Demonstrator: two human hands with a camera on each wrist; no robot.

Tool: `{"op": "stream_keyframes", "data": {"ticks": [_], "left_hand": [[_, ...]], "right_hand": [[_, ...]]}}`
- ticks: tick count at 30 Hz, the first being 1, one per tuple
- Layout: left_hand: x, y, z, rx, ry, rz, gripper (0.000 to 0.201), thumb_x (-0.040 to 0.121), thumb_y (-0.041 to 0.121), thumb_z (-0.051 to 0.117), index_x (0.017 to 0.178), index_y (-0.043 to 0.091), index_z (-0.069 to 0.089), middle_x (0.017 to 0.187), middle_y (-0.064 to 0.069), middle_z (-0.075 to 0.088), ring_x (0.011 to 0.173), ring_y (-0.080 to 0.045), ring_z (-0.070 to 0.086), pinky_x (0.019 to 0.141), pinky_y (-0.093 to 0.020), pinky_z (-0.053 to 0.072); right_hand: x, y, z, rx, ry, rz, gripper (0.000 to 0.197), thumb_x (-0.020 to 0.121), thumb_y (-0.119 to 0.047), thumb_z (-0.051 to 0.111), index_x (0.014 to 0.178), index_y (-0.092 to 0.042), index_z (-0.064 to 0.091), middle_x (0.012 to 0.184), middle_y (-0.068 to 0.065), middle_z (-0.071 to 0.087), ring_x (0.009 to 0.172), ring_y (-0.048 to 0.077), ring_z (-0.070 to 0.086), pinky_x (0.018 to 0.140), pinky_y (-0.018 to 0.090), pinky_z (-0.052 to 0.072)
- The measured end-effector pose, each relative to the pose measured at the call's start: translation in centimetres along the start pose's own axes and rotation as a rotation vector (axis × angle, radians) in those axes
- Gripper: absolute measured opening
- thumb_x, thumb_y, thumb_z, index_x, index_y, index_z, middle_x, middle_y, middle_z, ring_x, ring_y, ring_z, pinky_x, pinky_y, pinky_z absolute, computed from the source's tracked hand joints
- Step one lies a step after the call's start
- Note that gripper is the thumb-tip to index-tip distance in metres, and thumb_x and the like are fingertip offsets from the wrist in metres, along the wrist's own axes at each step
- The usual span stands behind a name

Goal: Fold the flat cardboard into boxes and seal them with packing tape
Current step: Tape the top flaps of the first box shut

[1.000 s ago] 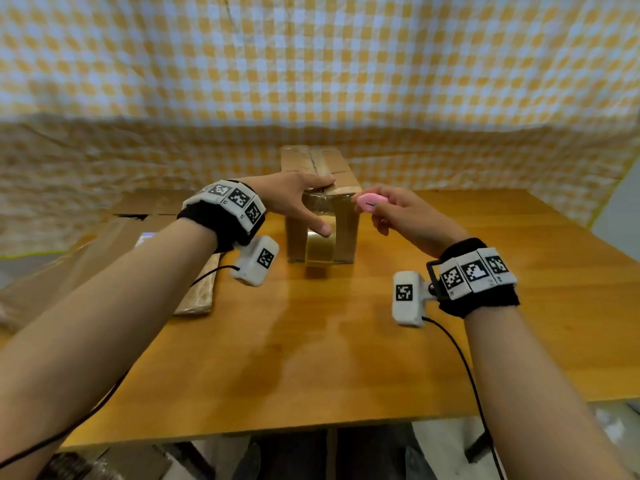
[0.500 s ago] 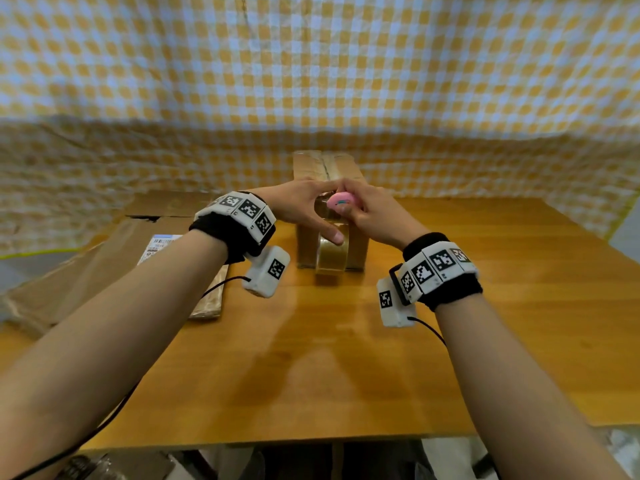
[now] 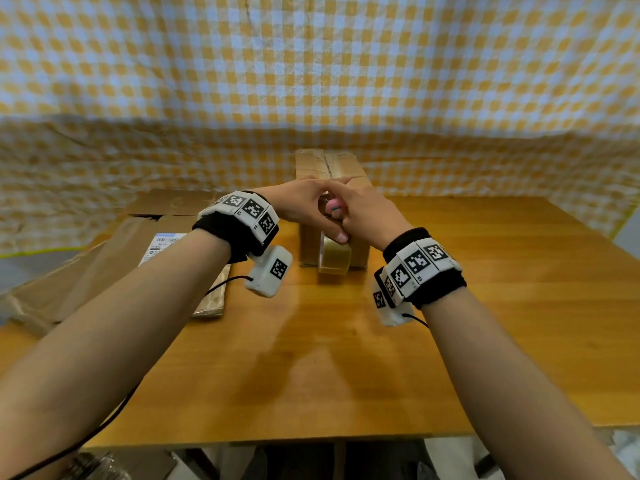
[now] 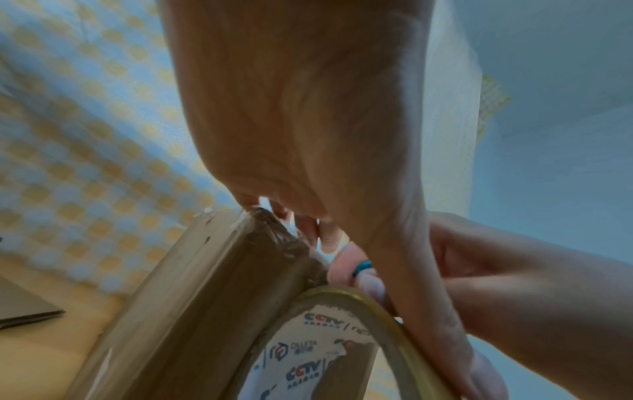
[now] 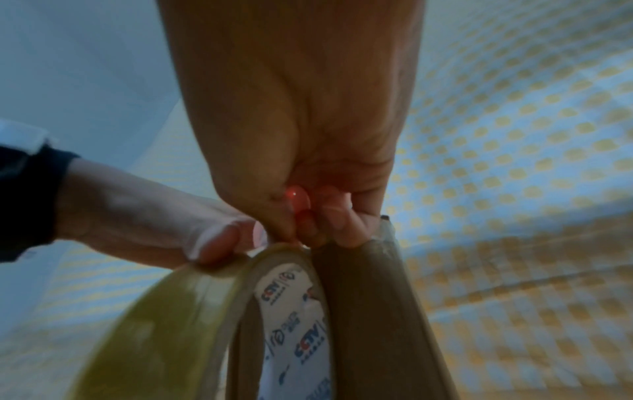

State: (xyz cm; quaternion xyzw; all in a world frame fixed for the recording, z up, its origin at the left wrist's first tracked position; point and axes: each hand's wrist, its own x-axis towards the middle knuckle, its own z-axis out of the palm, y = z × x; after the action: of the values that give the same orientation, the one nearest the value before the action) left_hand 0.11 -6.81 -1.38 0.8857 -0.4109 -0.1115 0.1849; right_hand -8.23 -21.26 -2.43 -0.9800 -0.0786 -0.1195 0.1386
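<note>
On the table (image 3: 311, 358), the tape roll (image 3: 334, 254) stands on edge against the near face of the box (image 3: 332, 202). The left hand (image 3: 301, 206) rests on the box's near top edge, its thumb pressing the top of the roll. The right hand (image 3: 367, 213) is clenched round a small pink cutter (image 3: 334, 206) (a teal band on it), held at the box's top edge just above the roll. Left of the box, flat cardboard (image 3: 114, 258) lies on the table. Behind hangs a checked cloth (image 3: 311, 81).
</note>
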Motion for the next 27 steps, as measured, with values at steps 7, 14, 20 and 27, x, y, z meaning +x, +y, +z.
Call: {"op": "stream_keyframes", "data": {"ticks": [7,14,20,27], "left_hand": [[-0.3,0.3,-0.2,0.094,0.029,-0.02,0.127,0.056,0.07,0.073,0.159,0.028,0.011,0.161,-0.001,0.027,0.145,-0.02,0.027,0.107,-0.023,0.017],[0.0,0.0,0.0,0.119,0.014,-0.028,0.138,0.047,0.087,0.071,0.159,0.032,0.011,0.162,-0.002,0.024,0.146,-0.022,0.024,0.114,-0.034,0.019],[0.2,-0.1,0.1,0.131,0.01,-0.039,0.142,0.042,0.093,0.064,0.158,0.033,0.011,0.163,0.0,0.024,0.147,-0.022,0.023,0.12,-0.042,0.019],[0.0,0.1,0.0,0.114,0.023,-0.035,0.126,0.058,0.073,0.074,0.159,0.029,0.012,0.163,-0.002,0.024,0.147,-0.023,0.023,0.117,-0.038,0.019]], "right_hand": [[-1.5,3.3,-0.5,-0.037,0.049,0.188,0.008,0.098,-0.016,0.047,0.099,-0.023,0.052,0.1,0.0,0.066,0.094,0.025,0.06,0.077,0.038,0.05],[-3.9,8.5,-1.2,0.186,-0.227,0.47,0.024,0.099,-0.017,0.06,0.122,-0.011,0.055,0.103,0.008,0.06,0.078,0.018,0.061,0.063,0.029,0.057],[-4.5,10.8,1.0,0.135,-0.409,0.656,0.038,0.091,-0.009,0.07,0.128,-0.007,0.06,0.106,0.007,0.065,0.092,0.019,0.062,0.09,0.035,0.056],[-4.3,10.5,2.6,0.096,-0.473,0.647,0.029,0.092,-0.003,0.068,0.121,-0.008,0.066,0.126,0.012,0.063,0.119,0.029,0.059,0.096,0.038,0.053]]}}
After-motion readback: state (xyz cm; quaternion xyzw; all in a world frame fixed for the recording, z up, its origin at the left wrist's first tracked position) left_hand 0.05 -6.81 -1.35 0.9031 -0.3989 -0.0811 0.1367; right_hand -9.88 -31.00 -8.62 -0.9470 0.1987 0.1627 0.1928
